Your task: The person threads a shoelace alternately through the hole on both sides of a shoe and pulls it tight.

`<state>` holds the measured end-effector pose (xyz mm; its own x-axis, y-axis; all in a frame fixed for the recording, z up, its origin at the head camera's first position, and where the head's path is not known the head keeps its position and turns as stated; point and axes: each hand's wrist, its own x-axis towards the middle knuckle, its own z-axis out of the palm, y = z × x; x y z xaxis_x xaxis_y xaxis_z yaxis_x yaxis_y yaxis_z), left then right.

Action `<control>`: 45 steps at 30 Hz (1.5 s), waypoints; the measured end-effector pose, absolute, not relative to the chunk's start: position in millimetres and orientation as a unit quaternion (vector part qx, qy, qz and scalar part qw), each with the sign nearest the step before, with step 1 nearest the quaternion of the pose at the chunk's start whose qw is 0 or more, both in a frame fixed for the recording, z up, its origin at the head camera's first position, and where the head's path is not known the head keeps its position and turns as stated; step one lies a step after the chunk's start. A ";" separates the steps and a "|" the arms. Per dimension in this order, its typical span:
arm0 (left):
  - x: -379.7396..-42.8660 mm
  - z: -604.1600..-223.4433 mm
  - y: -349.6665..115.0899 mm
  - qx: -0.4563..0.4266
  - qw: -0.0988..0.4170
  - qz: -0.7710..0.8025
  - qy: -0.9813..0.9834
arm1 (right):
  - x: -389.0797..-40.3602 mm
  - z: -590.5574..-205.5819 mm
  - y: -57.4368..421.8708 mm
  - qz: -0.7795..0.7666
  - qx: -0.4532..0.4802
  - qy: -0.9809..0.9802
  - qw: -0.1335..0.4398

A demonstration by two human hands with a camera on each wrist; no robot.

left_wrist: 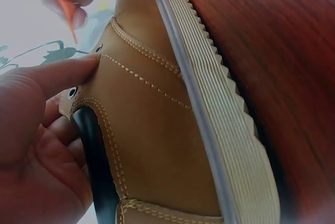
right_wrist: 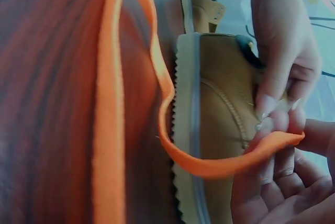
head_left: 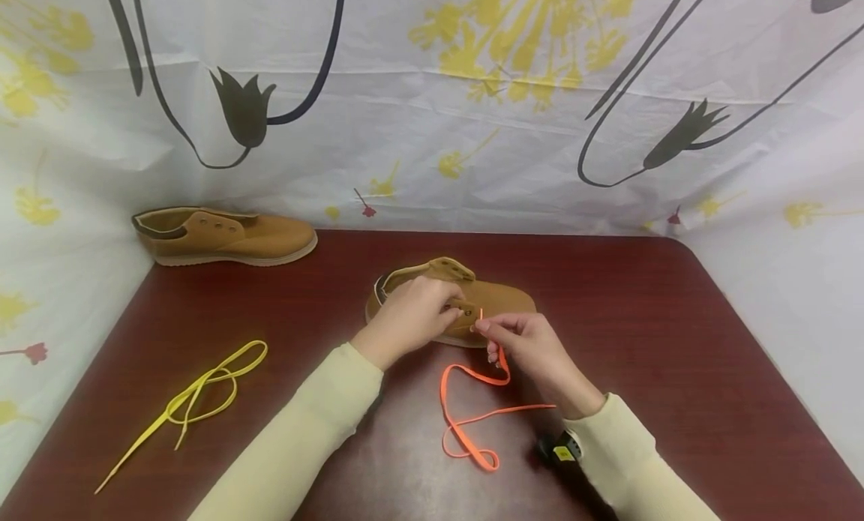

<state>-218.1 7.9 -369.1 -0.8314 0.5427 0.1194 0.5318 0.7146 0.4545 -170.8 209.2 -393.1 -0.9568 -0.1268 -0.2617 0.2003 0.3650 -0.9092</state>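
A tan shoe (head_left: 502, 296) with a pale ridged sole stands mid-table, toe to the right. My left hand (head_left: 418, 311) pinches its near eyelet flap; in the left wrist view the thumb (left_wrist: 63, 75) lies on the leather between eyelets, with fingers behind. Close to that flap, my right hand (head_left: 529, 345) pinches an orange shoelace (head_left: 466, 435) near one end, and its tip points up beside the front eyelet. The rest of the lace trails in loops on the table. In the right wrist view the orange lace (right_wrist: 209, 166) crosses in front of the shoe.
Another tan shoe (head_left: 263, 240), without a lace, stands at the back left table edge. A looped yellow shoelace (head_left: 196, 393) lies on the left of the dark red table (head_left: 675, 341). A patterned white sheet (head_left: 378, 146) hangs behind and along the sides.
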 end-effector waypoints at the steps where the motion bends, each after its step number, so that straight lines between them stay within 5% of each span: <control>1: -217.8 -369.5 8.0 0.290 0.012 0.244 0.925 | -170.6 -394.6 208.4 -0.560 0.022 0.815 0.149; 20: -213.9 -373.7 8.5 0.299 -0.004 0.244 0.922 | -177.7 -402.2 200.6 -0.569 0.016 0.807 0.159; 36: -250.1 -343.6 18.8 0.220 0.221 0.296 0.903 | -180.5 -407.2 198.9 -0.576 0.009 0.804 0.150; 45: -264.9 -339.1 20.7 0.240 0.277 0.261 0.893 | -180.4 -406.6 197.5 -0.580 0.005 0.802 0.143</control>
